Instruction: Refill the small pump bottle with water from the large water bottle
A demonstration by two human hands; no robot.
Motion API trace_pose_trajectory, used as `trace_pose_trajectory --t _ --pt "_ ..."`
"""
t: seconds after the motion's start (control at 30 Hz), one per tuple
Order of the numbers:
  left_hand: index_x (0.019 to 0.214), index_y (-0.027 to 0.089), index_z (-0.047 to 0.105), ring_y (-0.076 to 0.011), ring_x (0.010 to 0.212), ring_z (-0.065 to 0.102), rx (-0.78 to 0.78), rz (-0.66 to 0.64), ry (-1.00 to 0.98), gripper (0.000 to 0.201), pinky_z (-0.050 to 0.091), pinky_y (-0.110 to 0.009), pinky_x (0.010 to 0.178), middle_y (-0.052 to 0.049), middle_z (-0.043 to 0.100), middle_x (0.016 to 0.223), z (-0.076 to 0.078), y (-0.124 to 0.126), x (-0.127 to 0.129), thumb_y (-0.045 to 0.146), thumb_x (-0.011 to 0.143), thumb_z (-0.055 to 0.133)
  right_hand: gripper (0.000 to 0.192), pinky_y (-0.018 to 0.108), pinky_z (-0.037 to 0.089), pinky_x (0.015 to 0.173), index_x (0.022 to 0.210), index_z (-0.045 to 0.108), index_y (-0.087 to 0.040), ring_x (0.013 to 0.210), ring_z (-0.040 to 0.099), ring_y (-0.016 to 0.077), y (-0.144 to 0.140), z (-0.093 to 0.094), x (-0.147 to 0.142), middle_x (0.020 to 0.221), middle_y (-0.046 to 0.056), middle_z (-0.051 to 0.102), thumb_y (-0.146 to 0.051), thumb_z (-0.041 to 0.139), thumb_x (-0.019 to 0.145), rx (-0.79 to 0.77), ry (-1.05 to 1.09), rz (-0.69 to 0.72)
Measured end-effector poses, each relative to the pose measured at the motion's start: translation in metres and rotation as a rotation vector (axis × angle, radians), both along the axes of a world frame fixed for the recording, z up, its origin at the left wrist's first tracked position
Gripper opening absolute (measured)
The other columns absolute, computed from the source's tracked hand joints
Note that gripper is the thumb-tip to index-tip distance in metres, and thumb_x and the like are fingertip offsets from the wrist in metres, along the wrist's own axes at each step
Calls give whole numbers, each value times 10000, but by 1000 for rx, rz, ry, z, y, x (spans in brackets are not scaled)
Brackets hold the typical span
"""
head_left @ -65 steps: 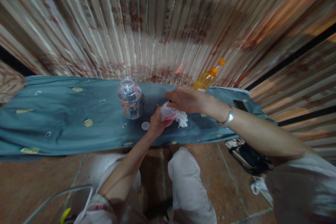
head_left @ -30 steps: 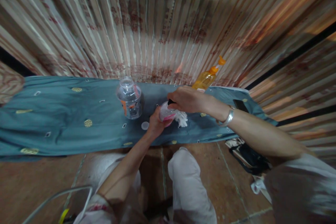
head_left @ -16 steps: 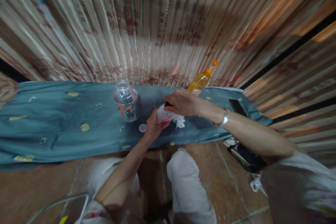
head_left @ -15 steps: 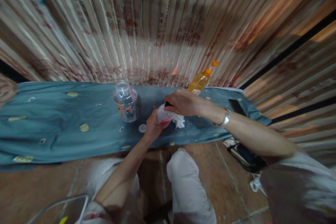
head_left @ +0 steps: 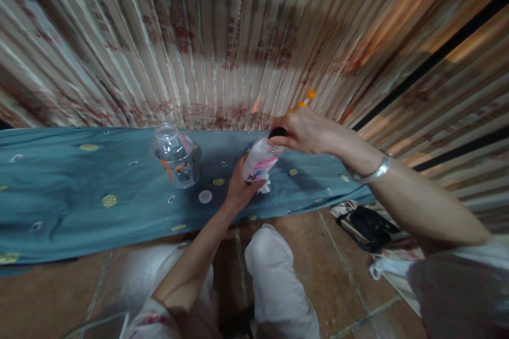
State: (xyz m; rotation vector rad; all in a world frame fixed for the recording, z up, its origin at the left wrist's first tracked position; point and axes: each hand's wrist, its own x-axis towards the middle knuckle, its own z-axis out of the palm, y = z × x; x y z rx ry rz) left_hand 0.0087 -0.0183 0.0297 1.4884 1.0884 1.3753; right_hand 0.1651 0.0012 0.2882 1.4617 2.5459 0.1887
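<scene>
On the table draped in a teal patterned cloth (head_left: 59, 196), a clear plastic jar (head_left: 175, 156) is standing uncapped, its round white lid (head_left: 205, 196) lying just beside it. A small pink-printed clear bottle (head_left: 260, 161) is being gripped tilted by the left hand (head_left: 238, 188), steadying it, while its dark top is being pinched by the right hand (head_left: 304, 132), white tissue (head_left: 263, 187) lying beneath.

Clear glossy plastic bottle (head_left: 260, 161), matt cloth (head_left: 79, 180)

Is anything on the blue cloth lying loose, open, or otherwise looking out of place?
Yes. The clear bottle stands uncapped, and a small white cap lies loose on the blue cloth beside it.
</scene>
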Motion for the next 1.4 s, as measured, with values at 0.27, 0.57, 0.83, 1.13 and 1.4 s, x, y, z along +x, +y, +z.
trace_pose_trajectory --t 0.27,0.57,0.83,1.13,1.4 --pt "1653 226 396 -379 1659 363 89 -170 4 968 258 -590 1366 -211 432 1747 -28 14 68 416 829 867 439 359 478 830 1278 786 -125 1036 769 327 20 -17 48 1102 185 830 -468 596 1081 44 -129 -107" --pt "1649 215 438 -352 1662 370 -28 -293 -39 876 250 -549 1379 -175 421 1762 -35 40 122 265 845 784 387 357 491 800 1259 779 -108 1050 780 328 51 -51 94 1109 209 835 -386 573 1086 81 -231 -201" --pt "1685 191 388 -363 1683 329 -78 -315 -79 932 231 -583 1375 -201 347 1807 -38 54 143 286 838 767 398 352 478 794 1303 746 -75 1118 776 342 68 -61 107 1177 239 823 -349 538 1103 76 -247 -254" --pt "1647 210 456 -403 1649 384 -208 -308 -138 873 316 -629 1328 -197 403 1778 -33 44 139 293 843 785 472 377 494 839 1411 642 -51 1105 770 369 71 -74 112 1170 252 818 -374 589 1071 187 -186 -344" --pt "1500 256 628 -385 1459 625 -233 -211 -234 674 484 -600 1218 -167 608 1618 -26 17 108 230 851 808 437 412 525 881 1384 627 -51 1141 739 396 58 -80 107 1224 268 781 -325 636 1044 280 -82 -375"
